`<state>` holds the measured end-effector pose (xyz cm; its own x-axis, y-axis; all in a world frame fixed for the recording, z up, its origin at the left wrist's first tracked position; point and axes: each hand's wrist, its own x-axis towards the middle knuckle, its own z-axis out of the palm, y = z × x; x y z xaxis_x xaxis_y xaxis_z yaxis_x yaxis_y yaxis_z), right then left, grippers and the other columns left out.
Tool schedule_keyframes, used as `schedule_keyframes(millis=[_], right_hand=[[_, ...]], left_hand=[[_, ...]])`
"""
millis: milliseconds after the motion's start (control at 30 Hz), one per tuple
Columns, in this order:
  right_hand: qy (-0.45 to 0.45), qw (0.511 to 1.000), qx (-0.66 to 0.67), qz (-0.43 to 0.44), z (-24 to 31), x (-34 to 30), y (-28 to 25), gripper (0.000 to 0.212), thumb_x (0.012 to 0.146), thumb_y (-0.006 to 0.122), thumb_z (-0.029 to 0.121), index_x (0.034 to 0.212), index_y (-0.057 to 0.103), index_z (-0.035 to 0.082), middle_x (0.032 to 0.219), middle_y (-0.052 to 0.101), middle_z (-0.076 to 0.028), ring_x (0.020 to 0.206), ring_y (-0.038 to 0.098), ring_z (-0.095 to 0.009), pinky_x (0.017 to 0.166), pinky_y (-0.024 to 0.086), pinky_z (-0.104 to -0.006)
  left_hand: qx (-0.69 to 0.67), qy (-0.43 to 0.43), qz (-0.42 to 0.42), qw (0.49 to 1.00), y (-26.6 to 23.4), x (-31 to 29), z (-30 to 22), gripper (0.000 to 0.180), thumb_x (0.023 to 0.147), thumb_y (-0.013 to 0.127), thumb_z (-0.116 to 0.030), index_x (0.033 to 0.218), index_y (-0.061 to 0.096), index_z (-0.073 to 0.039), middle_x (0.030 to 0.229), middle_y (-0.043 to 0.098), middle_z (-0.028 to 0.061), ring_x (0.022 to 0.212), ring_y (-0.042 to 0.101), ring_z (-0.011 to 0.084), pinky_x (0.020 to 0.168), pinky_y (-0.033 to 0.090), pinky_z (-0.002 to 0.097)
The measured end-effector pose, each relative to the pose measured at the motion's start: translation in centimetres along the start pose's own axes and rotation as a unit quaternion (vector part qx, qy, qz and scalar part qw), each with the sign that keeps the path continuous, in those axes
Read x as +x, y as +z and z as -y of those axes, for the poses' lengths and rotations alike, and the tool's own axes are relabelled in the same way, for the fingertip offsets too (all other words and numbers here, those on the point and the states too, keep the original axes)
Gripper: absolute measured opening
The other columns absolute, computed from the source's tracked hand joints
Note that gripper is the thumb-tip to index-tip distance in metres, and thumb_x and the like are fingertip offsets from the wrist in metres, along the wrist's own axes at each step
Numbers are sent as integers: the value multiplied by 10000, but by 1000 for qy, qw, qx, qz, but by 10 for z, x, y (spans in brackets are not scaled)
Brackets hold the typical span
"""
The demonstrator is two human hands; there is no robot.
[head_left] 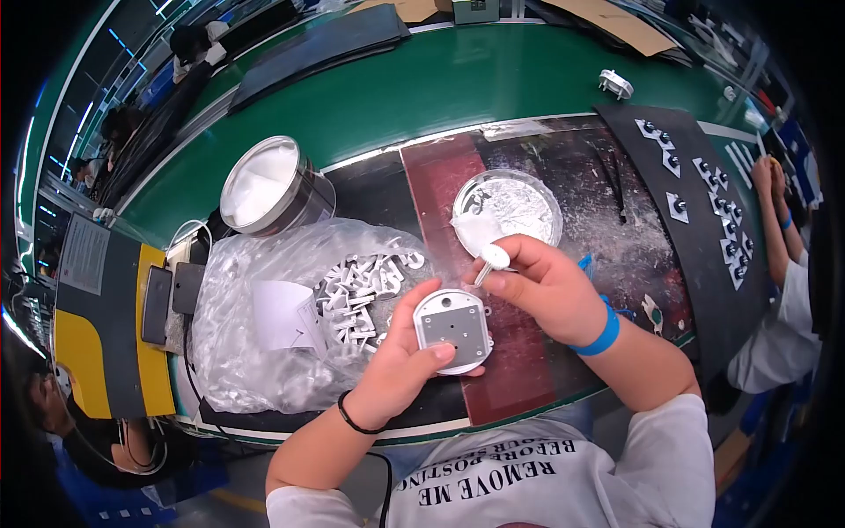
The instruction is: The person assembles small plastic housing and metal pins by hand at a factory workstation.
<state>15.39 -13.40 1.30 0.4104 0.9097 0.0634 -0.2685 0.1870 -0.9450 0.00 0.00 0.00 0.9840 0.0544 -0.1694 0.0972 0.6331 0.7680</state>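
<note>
My left hand [400, 370] is closed round a rounded white housing with a grey plate [456, 333] on its upper face, thumb pressed on the plate. Just right of it, my right hand [553, 295] pinches a small white plastic part with a round head and a stem [494, 258]. The two pieces are apart. Beyond my right hand lies a round, shallow dish [543, 204] with shiny whitish stuff in it. Left of my left hand, a clear plastic bag [242, 356] holds many similar white stemmed parts [352, 304].
A metal tin [304, 189] with white contents leans behind the bag. On the right, a black mat [656, 180] carries several small white-and-black pieces. A white part [615, 84] sits on the green table [493, 75]. Another person's hands [772, 189] are at the far right.
</note>
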Motion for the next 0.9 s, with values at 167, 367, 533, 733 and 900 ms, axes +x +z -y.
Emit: schedule_keyframes(millis=[167,367,533,733,900], right_hand=[[22,1000,14,-5,-9,1,9,163,880,533,73,1033,529,16,1000,589,-68,956,545,-130,843,440,-277],[56,998,23,19,-4,0,13,171,879,540,85,1034,531,12,1000,589,-69,942,553,-132,829,451,-279],[58,998,21,18,-5,0,12,171,879,537,80,1036,531,11,1001,589,-70,949,550,-135,834,449,-281],[31,999,11,18,-8,-2,13,164,879,535,73,1030,532,11,1000,588,-69,954,550,-139,839,446,-284],[68,997,36,8,-7,-1,16,160,879,534,72,1027,530,12,1001,586,-67,956,551,-140,841,446,-283]], left_hand=[[40,-7,-26,999,7,1,2,736,811,598,-185,1379,130,-171,1233,404,146,1088,499,313,785,520,479],[39,-7,-27,999,5,0,4,710,827,583,-187,1377,134,-170,1259,376,136,1096,491,305,803,512,490],[35,-16,-28,999,6,1,4,706,832,576,-187,1377,126,-169,1259,377,138,1102,489,305,805,511,491],[28,-22,-25,999,8,0,2,687,842,563,-191,1373,129,-167,1253,383,139,1106,488,306,807,511,491],[28,-20,-24,999,7,-1,3,671,848,554,-188,1371,134,-167,1259,376,137,1112,483,302,814,507,491]])
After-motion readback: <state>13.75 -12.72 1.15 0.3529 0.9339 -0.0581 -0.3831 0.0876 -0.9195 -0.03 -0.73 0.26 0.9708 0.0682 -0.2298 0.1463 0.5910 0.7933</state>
